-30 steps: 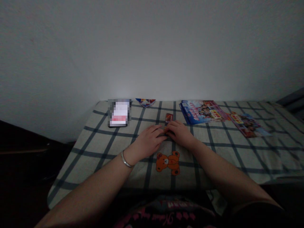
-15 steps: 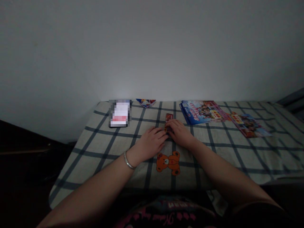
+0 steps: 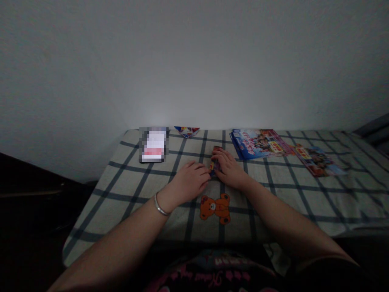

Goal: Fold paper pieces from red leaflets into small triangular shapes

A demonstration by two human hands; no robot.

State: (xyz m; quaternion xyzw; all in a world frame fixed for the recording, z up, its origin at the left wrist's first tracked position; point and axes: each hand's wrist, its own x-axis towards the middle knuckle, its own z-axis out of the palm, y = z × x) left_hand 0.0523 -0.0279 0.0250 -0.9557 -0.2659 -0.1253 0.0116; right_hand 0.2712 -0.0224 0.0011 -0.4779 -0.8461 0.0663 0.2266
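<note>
A narrow folded strip of printed paper, reddish at its far end and purple-blue nearer me, lies on the checked cloth. Over its right side rests my right hand, fingers bent across the strip and holding it against the cloth; they hide much of it. My left hand is palm down on the other side, its fingers loosely stretched out and the fingertips at the strip's lower left edge. Just below both hands, an orange teddy bear picture shows on the cloth.
A phone with a lit, blurred screen lies at the back left. Beside it is a folded paper triangle. A stack of colourful flyers lies at the back right, with another flyer farther right. A wall rises behind the table.
My left hand has slid slightly left and toward me, uncovering more of the strip's lower end. The right fingers have shifted a little farther up the paper.
</note>
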